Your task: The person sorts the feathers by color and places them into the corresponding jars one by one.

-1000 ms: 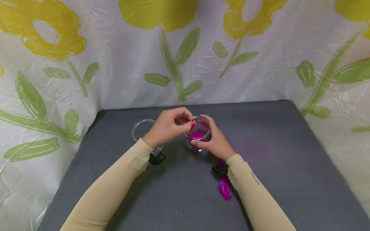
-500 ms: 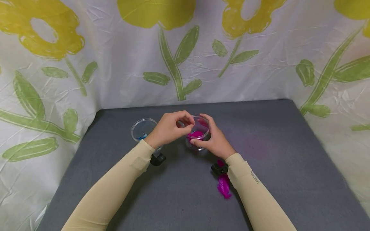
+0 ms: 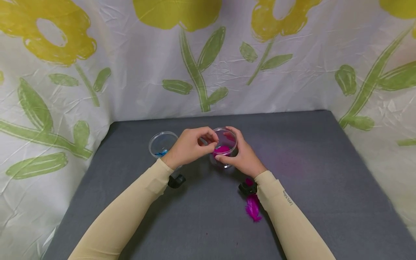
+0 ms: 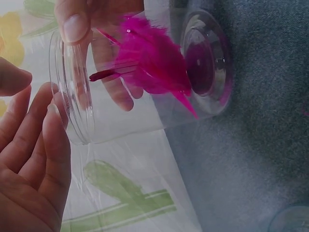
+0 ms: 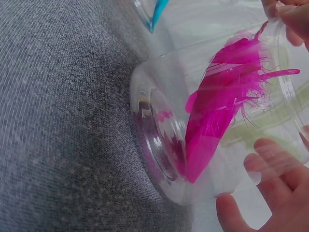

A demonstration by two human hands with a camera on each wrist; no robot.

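Note:
My right hand [image 3: 243, 155] grips a clear plastic jar [image 3: 225, 167], thumb on the near side and fingers round the far wall. Bright magenta feathers [image 4: 149, 58] lie inside, their quills pointing toward the mouth. At the jar's rim [image 4: 72, 96] is my left hand [image 3: 195, 144]; its fingertips touch or nearly touch the edge. A gap shows between thumb and fingers in the left wrist view, with nothing held there. The right wrist view shows the feathers [image 5: 222, 101] leaning against the jar wall above the base.
A second clear jar [image 3: 157, 134] with something blue [image 3: 161, 153] inside stands left, partly behind my left wrist. A loose magenta feather [image 3: 252, 207] lies on the grey cloth [image 3: 201, 216] under my right wrist camera. A flower-printed curtain [image 3: 130, 97] hangs behind the table.
The magenta piece that my left fingers pinched at the jar mouth a second ago has left them. The left hand has lowered slightly; the right hand keeps its grip on the jar.

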